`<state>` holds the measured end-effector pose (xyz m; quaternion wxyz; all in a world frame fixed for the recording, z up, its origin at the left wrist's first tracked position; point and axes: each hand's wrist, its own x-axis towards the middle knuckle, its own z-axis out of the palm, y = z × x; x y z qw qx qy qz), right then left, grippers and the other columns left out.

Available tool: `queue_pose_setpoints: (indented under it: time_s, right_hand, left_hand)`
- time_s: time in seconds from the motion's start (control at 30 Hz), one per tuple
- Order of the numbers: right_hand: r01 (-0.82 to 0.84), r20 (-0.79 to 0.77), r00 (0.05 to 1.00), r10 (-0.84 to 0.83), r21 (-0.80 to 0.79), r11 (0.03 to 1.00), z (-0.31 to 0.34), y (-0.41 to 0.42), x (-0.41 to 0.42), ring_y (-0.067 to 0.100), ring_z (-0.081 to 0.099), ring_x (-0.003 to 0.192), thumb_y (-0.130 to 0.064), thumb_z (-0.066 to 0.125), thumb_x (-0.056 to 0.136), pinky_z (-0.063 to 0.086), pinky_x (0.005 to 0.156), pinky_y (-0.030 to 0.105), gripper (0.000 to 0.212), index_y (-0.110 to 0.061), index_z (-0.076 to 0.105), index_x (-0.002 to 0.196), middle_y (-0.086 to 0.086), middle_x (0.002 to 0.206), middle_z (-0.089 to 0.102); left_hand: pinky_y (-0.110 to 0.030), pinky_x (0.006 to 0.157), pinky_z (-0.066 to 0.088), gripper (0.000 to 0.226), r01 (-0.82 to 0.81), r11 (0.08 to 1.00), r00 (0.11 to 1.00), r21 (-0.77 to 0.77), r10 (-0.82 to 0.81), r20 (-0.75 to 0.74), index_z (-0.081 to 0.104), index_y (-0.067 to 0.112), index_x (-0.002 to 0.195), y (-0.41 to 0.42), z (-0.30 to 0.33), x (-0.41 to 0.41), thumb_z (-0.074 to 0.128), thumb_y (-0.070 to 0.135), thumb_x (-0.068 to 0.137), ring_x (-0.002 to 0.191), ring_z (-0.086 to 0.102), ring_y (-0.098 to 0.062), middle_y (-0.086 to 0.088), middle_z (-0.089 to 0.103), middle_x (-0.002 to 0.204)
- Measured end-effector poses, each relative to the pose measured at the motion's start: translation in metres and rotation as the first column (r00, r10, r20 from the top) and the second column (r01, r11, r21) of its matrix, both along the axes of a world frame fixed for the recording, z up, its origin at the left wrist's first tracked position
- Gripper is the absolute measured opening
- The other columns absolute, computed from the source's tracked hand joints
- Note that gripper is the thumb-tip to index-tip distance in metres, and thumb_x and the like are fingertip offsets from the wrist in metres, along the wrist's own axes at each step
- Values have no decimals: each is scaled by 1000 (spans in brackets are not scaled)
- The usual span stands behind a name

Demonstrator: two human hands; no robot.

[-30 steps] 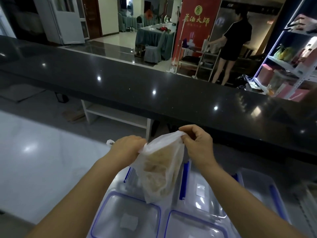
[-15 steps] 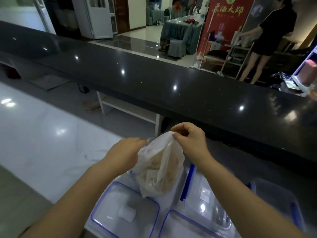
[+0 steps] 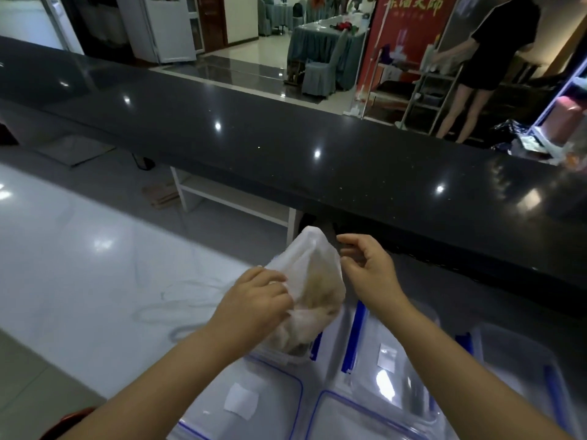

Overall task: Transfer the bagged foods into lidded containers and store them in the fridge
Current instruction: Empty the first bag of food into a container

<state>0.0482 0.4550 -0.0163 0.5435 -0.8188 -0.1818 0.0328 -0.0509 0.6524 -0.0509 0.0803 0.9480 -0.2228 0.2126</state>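
Note:
A thin white plastic bag [image 3: 313, 281] with pale beige food inside stands upright over the clear containers. My left hand [image 3: 254, 303] grips the bag's left side, fingers bunched into the plastic. My right hand [image 3: 370, 269] hovers just right of the bag's top, fingers curled and apart, touching nothing I can see. Below lie clear plastic containers with blue-edged lids: one lid [image 3: 254, 404] under my left forearm, another lid [image 3: 359, 420] to its right. An open container [image 3: 397, 354] with blue clips sits under my right wrist.
A white glossy counter [image 3: 79, 265] spreads to the left, with a thin white cord [image 3: 178, 304] lying on it. A long black raised bar top [image 3: 286, 147] runs across behind. Another clear container [image 3: 521, 360] sits at the right. A person stands far right behind the bar.
My right hand has let go of the bag's top and pulled slightly right. My left hand has shifted lower on the bag. The bag's top now stands free.

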Motion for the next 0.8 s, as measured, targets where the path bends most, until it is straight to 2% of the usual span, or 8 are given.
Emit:
queue_pose_setpoints:
  time_s: [0.13, 0.23, 0.33, 0.4, 0.5, 0.6, 0.67, 0.8]
  right_hand:
    - [83, -66, 994, -89, -89, 993, -26, -2, -9, 0, 56, 91, -1, 53, 90, 46, 66, 4, 27, -24, 58, 105, -7, 109, 51]
    - [135, -89, 985, -149, -148, 980, -45, 10, -14, 7, 56, 96, -10, 52, 93, 45, 70, 7, 23, -18, 58, 113, -7, 108, 50]
    - [188, -109, 972, -208, -170, 967, -56, 25, -18, 10, 54, 101, -22, 49, 96, 42, 82, 18, 27, -21, 53, 122, -9, 109, 48]
    - [227, -130, 958, -255, -198, 954, -60, 34, -18, 10, 53, 97, -27, 49, 95, 41, 81, 23, 26, -23, 53, 121, -7, 108, 48]
    - [276, -119, 943, -311, -242, 930, -62, 45, -16, 6, 54, 84, -24, 57, 91, 42, 69, 17, 6, -26, 58, 96, -6, 100, 51]
    - [324, -83, 930, -358, -275, 905, -65, 49, -14, 9, 53, 79, -19, 58, 89, 40, 63, 18, 20, -28, 52, 72, -5, 89, 52]
    - [356, -109, 913, -394, -259, 898, -62, 50, -15, 15, 54, 79, -19, 54, 92, 42, 66, 22, 20, -24, 51, 73, -3, 88, 52]
    - [469, -189, 853, -487, -135, 873, -43, 46, -14, 16, 49, 70, -18, 45, 95, 44, 61, 30, 14, -14, 49, 83, 5, 82, 53]
  left_hand:
    - [-23, 79, 41, 15, -88, 940, 991, -329, 115, 63, 67, 17, 76, 20, 15, 9, 55, 25, 81, 77, 56, -11, 5, 66, 75]
    - [-16, 65, 31, 23, -231, 871, 972, -433, 229, -59, 65, 15, 77, 34, 17, 12, 47, 29, 83, 71, 50, -12, 4, 62, 72]
    - [-18, 58, 27, 23, -342, 867, 934, -362, 271, -232, 64, 17, 77, 46, 6, 16, 47, 31, 86, 67, 52, -20, 5, 60, 69]
    - [-24, 59, 28, 17, -378, 864, 910, -333, 282, -303, 66, 16, 82, 53, -2, 18, 53, 24, 90, 71, 50, -20, 3, 59, 73]
    - [-25, 62, 30, 15, -414, 852, 879, -322, 283, -383, 66, 18, 89, 59, -6, 18, 53, 25, 91, 76, 48, -17, 3, 57, 78]
    - [-19, 59, 33, 14, -414, 843, 854, -343, 229, -466, 64, 22, 91, 62, -3, 18, 51, 29, 92, 70, 47, -8, 11, 54, 76]
    - [-15, 59, 35, 13, -403, 835, 849, -375, 189, -493, 62, 26, 89, 63, -1, 16, 51, 30, 93, 66, 49, -5, 13, 55, 72]
    - [-24, 61, 43, 15, -359, 832, 852, -424, 106, -513, 54, 34, 81, 57, 2, 10, 48, 30, 94, 66, 55, -8, 11, 59, 68]
